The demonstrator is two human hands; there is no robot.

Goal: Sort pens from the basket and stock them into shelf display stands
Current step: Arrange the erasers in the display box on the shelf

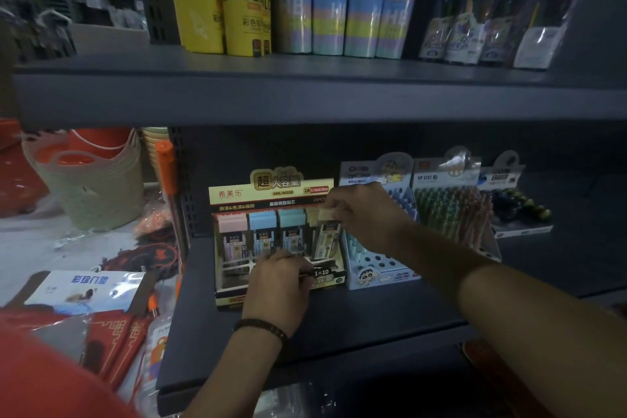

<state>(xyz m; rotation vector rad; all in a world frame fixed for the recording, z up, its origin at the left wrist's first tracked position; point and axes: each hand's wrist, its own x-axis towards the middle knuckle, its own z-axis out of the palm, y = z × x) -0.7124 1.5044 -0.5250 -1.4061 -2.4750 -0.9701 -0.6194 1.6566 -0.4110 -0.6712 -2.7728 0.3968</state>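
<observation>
Right hand fingers pinch yellow-capped lead case over display stand; left hand grips stand front.

Head-worn view, forward and down, close to dark shelf.

display stand – cream/gold, upright on shelf | yellow-cap case – upright, rightmost slot

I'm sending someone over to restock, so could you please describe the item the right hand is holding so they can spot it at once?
On the lower shelf, find the cream display stand with Chinese lettering. Its back row holds small lead cases with pink, blue and teal caps. The yellow-capped case at the right end is the one, pinched at its cap by the right hand.
</observation>
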